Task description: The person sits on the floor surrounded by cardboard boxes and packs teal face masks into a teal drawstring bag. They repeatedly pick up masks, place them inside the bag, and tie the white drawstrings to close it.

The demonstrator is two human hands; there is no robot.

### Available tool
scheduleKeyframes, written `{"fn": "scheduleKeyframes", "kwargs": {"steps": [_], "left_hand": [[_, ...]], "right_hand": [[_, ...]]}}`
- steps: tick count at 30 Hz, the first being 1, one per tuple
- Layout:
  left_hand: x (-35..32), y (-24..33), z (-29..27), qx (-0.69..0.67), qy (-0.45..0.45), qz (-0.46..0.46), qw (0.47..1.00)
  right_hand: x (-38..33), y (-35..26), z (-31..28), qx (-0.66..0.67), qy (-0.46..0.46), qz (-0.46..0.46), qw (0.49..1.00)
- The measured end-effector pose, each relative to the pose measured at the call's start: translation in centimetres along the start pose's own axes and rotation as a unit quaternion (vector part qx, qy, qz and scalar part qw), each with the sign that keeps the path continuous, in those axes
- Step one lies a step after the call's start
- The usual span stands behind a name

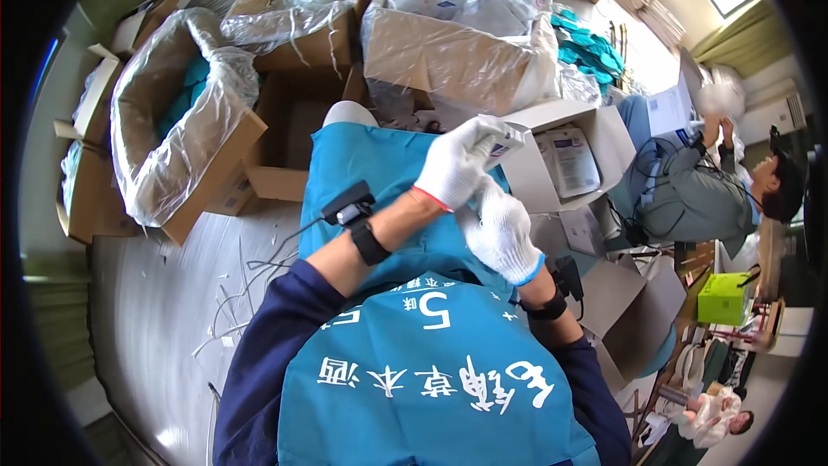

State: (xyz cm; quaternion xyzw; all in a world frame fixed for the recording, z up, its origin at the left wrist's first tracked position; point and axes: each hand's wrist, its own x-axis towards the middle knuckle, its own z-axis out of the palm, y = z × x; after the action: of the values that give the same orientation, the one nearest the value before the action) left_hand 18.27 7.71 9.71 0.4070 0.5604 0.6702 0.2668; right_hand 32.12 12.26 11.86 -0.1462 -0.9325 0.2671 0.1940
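Note:
My left hand (457, 164), in a white knit glove with a red cuff edge, is closed on a flat white packet (507, 147) with blue-purple print. Just below it, my right hand (502, 233), gloved in white with a blue cuff edge, has its fingers curled up against the left hand. What those fingers hold, if anything, is hidden. Both hands are over my blue apron (388, 164). Right beside them stands an open white carton (528, 174), its flaps spread, with similar white packets (571, 162) inside.
Ahead is a large cardboard box (457, 69) heaped with clear-bagged packets. Plastic-lined boxes (172, 155) stand to the left, one holding teal cloth. A person (699, 190) sits close on the right, near a lime-green box (724, 298). Thin cords (233, 311) lie on the floor.

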Motion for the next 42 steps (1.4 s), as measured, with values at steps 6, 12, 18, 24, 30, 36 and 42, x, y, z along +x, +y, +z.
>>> {"fn": "scheduleKeyframes", "kwargs": {"steps": [6, 12, 18, 24, 30, 36, 42], "left_hand": [[-1.4, 4.2, -7.1, 0.159, -0.13, -0.131, 0.97], [-2.5, 2.2, -5.8, 0.292, -0.234, -0.121, 0.919], [-4.0, 1.3, -5.9, 0.249, -0.247, -0.087, 0.932], [-4.3, 1.4, -4.9, 0.393, -0.249, -0.047, 0.884], [-4.6, 0.8, -4.3, 0.535, -0.175, 0.122, 0.817], [-5.8, 6.0, -3.6, 0.454, -0.114, 0.36, 0.807], [-7.2, 6.4, -4.9, 0.324, 0.129, 0.24, 0.906]], "right_hand": [[4.8, -0.7, -3.7, 0.081, 0.113, -0.043, 0.989], [4.1, 1.4, -1.5, 0.215, -0.145, 0.125, 0.958], [1.1, 2.8, -0.2, 0.268, -0.049, 0.126, 0.954], [0.8, 2.9, 1.2, 0.221, -0.012, 0.088, 0.971], [2.7, 4.4, 5.2, 0.292, 0.071, 0.198, 0.933], [4.5, 8.3, 9.8, 0.44, 0.075, 0.387, 0.807], [1.9, 9.3, 11.1, 0.739, 0.103, 0.242, 0.621]]}}
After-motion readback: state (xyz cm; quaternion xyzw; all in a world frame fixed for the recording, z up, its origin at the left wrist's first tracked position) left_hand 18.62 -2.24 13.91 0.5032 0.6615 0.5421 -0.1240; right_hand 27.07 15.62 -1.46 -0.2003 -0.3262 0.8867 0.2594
